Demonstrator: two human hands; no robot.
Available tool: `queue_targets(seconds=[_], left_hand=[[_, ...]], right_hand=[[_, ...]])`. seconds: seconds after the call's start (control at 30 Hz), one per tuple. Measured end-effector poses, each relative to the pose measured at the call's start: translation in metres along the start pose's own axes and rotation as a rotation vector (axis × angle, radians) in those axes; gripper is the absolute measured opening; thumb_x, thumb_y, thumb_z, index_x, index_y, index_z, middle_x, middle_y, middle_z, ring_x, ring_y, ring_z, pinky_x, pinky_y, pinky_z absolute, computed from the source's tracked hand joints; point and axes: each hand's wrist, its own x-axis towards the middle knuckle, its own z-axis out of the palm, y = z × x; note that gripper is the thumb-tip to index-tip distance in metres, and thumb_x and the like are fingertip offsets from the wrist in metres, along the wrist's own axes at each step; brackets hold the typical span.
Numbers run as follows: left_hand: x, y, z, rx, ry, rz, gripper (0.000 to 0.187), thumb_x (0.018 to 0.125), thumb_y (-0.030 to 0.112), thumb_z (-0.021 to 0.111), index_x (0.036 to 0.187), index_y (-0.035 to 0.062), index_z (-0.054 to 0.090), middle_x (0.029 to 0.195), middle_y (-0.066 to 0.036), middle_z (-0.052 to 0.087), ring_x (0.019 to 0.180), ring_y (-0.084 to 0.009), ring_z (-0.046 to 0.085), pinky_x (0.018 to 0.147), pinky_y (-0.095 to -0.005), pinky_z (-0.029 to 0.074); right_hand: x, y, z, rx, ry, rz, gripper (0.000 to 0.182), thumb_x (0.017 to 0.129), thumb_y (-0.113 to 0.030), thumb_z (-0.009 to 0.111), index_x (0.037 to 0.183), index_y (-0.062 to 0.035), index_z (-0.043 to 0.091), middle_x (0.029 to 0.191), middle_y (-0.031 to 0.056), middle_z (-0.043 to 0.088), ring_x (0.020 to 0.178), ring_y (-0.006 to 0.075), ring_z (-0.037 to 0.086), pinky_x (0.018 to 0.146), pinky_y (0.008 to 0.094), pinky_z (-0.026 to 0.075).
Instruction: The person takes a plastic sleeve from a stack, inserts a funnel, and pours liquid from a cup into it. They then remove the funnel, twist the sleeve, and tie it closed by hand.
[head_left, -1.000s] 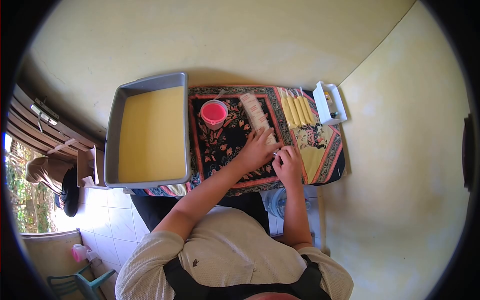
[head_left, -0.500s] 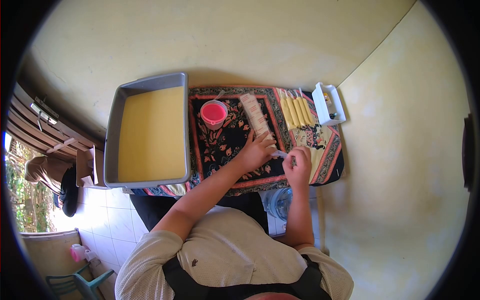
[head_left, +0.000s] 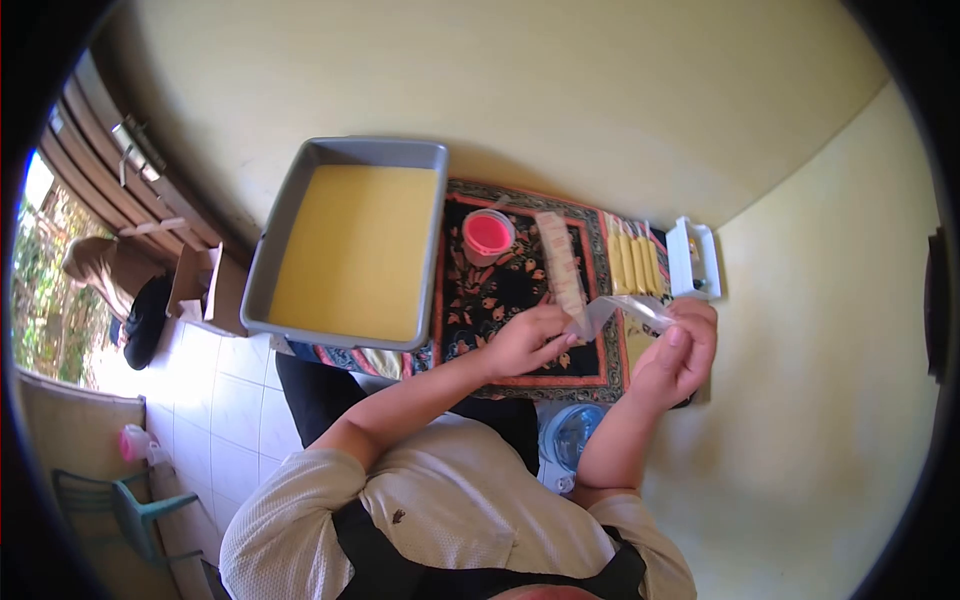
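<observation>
Dark floral cloth with red borders (head_left: pixel 515 290), bearing a deep grey plastic tub of smooth yellow filling (head_left: pixel 375 152) set to one side, probably for elbow room.
A long white packet with red print (head_left: pixel 558 258) lies centrally, likely for easy reach; slim yellow-filled clear tubes (head_left: pixel 633 265) lie in a row, apparently kept apart. The right hand (head_left: pixel 682 355) pinches one end of a limp, clear plastic strip (head_left: pixel 600 313), suspended over the cloth; the left hand (head_left: pixel 530 342) meets its other end, grip unclear.

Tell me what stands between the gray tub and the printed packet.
In the head view, a pink-topped cup stands on the patterned cloth between the gray tub and the packet.
</observation>
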Motion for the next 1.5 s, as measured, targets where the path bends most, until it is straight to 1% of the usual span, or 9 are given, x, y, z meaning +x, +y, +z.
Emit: queue_targets(seconds=[0.23,0.27,0.5,0.6,0.7,0.9,1.03,1.17,1.5], left_hand=[[-0.087,0.07,-0.094,-0.15,0.177,-0.029,0.017,0.107,0.009,0.064,0.109,-0.0007,0.078,0.096,-0.015,0.072,0.087,-0.0338,0.07,0.08,-0.0425,0.053],[-0.097,0.08,-0.105,-0.23,0.223,-0.055,0.018,0.108,0.01,0.064,0.107,-0.0007,0.078,0.095,-0.014,0.072,0.085,-0.0325,0.07,0.077,-0.0411,0.053],[-0.146,0.134,-0.213,0.097,0.384,-0.044,0.038,0.112,0.032,0.061,0.09,0.0031,0.073,0.081,-0.011,0.066,0.073,-0.0277,0.067,0.067,-0.0358,0.048],[-0.15,0.137,-0.262,0.114,0.491,-0.048,0.033,0.106,0.025,0.063,0.085,-0.0002,0.067,0.078,-0.013,0.064,0.073,-0.0273,0.067,0.067,-0.037,0.048],[-0.156,0.138,-0.304,0.375,0.434,-0.271,0.027,0.099,0.018,0.063,0.083,-0.0038,0.064,0.077,-0.014,0.063,0.073,-0.0283,0.065,0.068,-0.0381,0.048],[-0.141,0.13,-0.356,0.643,0.459,-0.334,0.023,0.095,0.015,0.061,0.083,-0.0049,0.063,0.076,-0.012,0.063,0.074,-0.0234,0.062,0.069,-0.0367,0.048],[-0.127,0.095,-0.389,0.13,0.643,-0.311,0.025,0.095,0.017,0.058,0.082,-0.0032,0.065,0.077,-0.004,0.064,0.077,-0.0123,0.057,0.072,-0.0315,0.047],[-0.105,0.085,-0.418,0.277,0.623,-0.386,0.029,0.095,0.019,0.058,0.082,-0.0046,0.067,0.078,-0.007,0.069,0.077,-0.0133,0.061,0.075,-0.031,0.05],[-0.074,0.058,-0.404,-0.138,0.801,-0.33,0.021,0.099,0.012,0.061,0.09,-0.0038,0.071,0.09,-0.008,0.073,0.086,-0.0155,0.07,0.091,-0.0335,0.061]], right_hand=[[0.011,0.023,0.086,0.357,-0.085,0.269,0.016,0.108,-0.015,0.068,0.106,0.0004,0.066,0.101,0.0071,0.066,0.093,0.0154,0.059,0.085,0.0307,0.048],[0.009,0.025,0.108,0.395,-0.106,0.321,0.014,0.11,-0.014,0.065,0.103,-0.0016,0.065,0.096,0.0057,0.062,0.085,0.0135,0.051,0.078,0.0299,0.042],[-0.02,0.042,0.247,0.704,-0.252,0.653,0.021,0.114,-0.021,0.065,0.098,-0.0065,0.066,0.085,0.0013,0.066,0.079,0.0101,0.055,0.075,0.027,0.044],[-0.033,0.05,0.296,0.812,-0.305,0.849,0.026,0.114,-0.029,0.067,0.096,-0.0101,0.065,0.085,0.0004,0.068,0.078,0.0103,0.06,0.071,0.0277,0.046],[-0.037,0.043,0.327,0.867,-0.321,0.972,0.025,0.113,-0.03,0.07,0.1,-0.0087,0.068,0.088,0.0017,0.071,0.076,0.0101,0.064,0.068,0.0256,0.048],[-0.019,0.032,0.349,0.835,-0.304,0.992,0.013,0.111,-0.021,0.071,0.113,-0.0088,0.068,0.099,0.0028,0.074,0.084,0.0107,0.066,0.072,0.0267,0.052],[-0.02,0.031,0.354,0.766,-0.28,1.013,0.013,0.111,-0.017,0.069,0.12,-0.0095,0.069,0.104,0.002,0.075,0.089,0.0104,0.066,0.074,0.0277,0.054],[-0.032,0.04,0.353,0.773,-0.261,1.054,0.019,0.111,-0.017,0.068,0.129,-0.0103,0.068,0.107,0.0015,0.076,0.089,0.0103,0.066,0.076,0.0294,0.055],[-0.052,0.045,0.346,0.669,-0.19,0.997,0.032,0.108,-0.011,0.068,0.139,-0.0076,0.064,0.112,0.0046,0.077,0.094,0.0112,0.068,0.079,0.0295,0.055]])
